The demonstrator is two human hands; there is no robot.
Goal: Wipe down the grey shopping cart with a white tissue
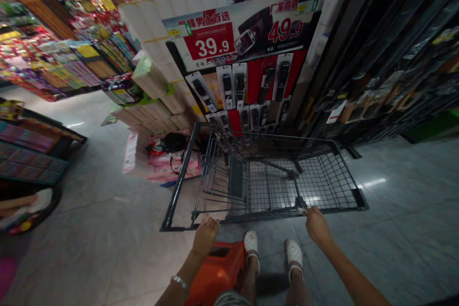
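A dark wire shopping cart [272, 213] stands sideways in front of me, with its push handle [178, 186] at the left. Its basket shows bare mesh floor. My left hand [207, 233] is at the near rim, close to the handle end, with its fingers curled at the bar. Farther right, my right hand [318, 225] is closed on the same rim beside a dark bracket [300, 202]. A small whitish bit shows at its fingertips; I cannot make out what it is.
Behind the cart rises a rack of packaged belts [240, 86] under a price sign [244, 31]. Paper packs [150, 76] are stacked at left, with a black bag [174, 142] below. An orange case-like object [217, 272] is by my feet. Dark shelving [380, 100] lines the right.
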